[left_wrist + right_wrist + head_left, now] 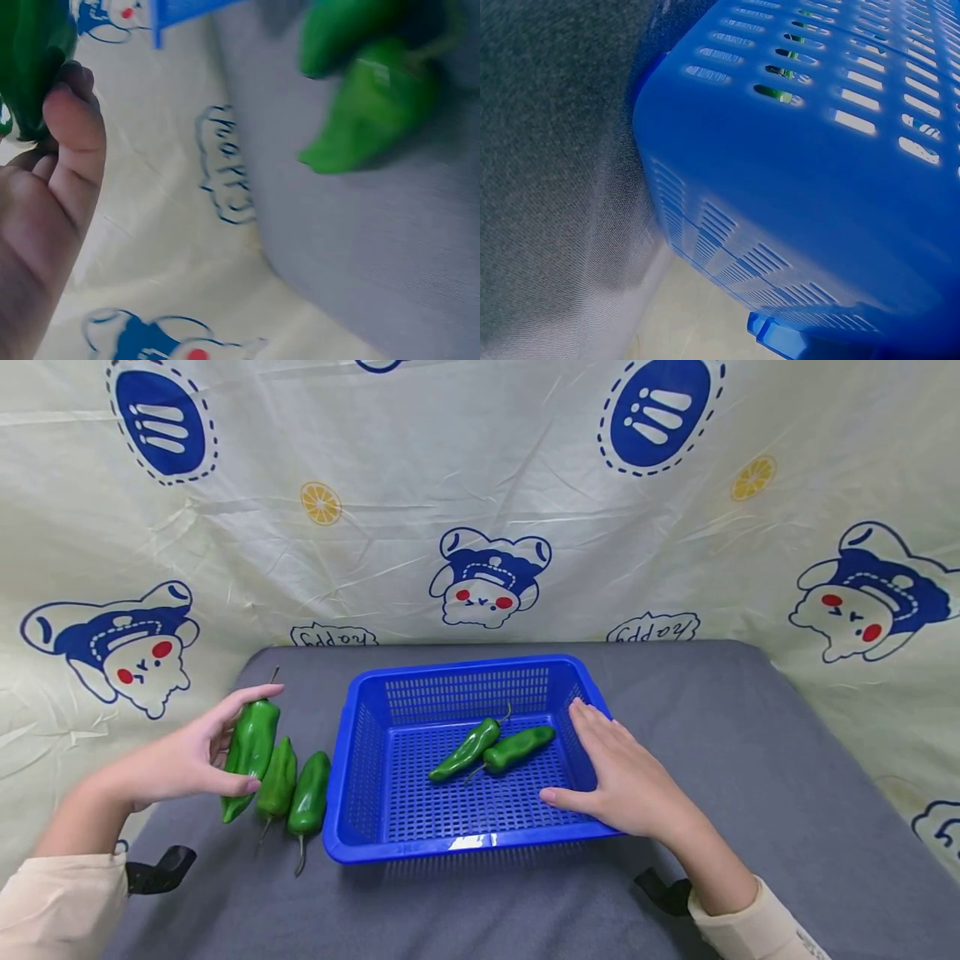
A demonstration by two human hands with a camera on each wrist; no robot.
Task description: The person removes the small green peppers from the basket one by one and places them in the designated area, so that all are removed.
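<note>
My left hand (187,756) grips a long green pepper (253,739) at the left of the table, thumb on the near side and fingers around the back. In the left wrist view the same pepper (26,60) shows above the curled fingers. Two more green peppers (277,783) (309,797) lie beside it, left of a blue plastic basket (465,667). Inside the basket are two green peppers (468,750) (519,748). My right hand (630,772) rests on the basket's right rim, fingers extended and thumb spread. The right wrist view shows only the perforated basket wall (780,180), not the hand.
A grey cloth (750,793) covers the table. Behind and beside it hangs a pale printed sheet (390,560) with cartoon figures. Black straps (161,870) show near both wrists.
</note>
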